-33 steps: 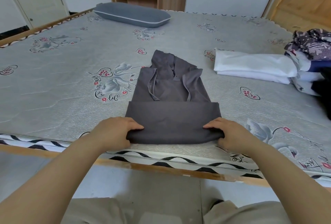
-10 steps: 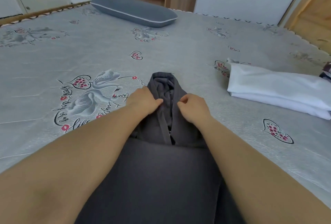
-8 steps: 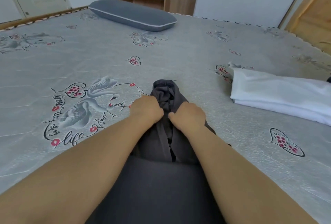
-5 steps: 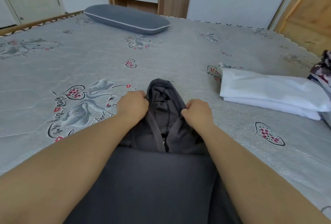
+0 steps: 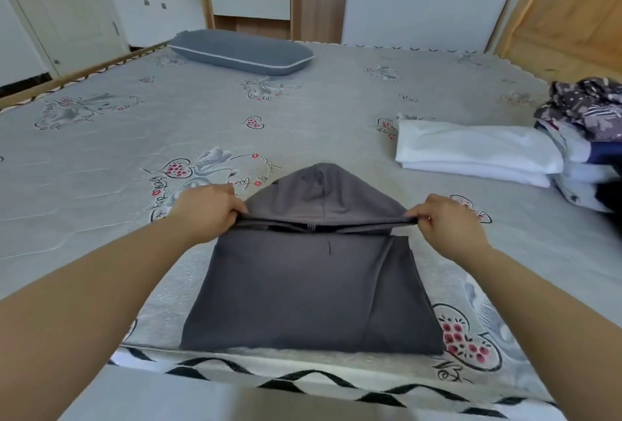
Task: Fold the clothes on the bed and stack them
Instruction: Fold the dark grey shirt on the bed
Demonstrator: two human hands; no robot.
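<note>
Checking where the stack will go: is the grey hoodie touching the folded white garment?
Apart. The head view shows bare mattress between the grey hoodie and the folded white garment.

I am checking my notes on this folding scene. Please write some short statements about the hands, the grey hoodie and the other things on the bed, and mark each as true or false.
1. Both hands pinch the hoodie at the hood's edge, left hand and right hand. True.
2. The hoodie lies at the far end of the bed. False: it lies at the near edge.
3. A folded white cloth lies right of the hoodie. True.
4. The grey pillow rests on the hoodie. False: it lies apart, at the far side of the bed.
</note>
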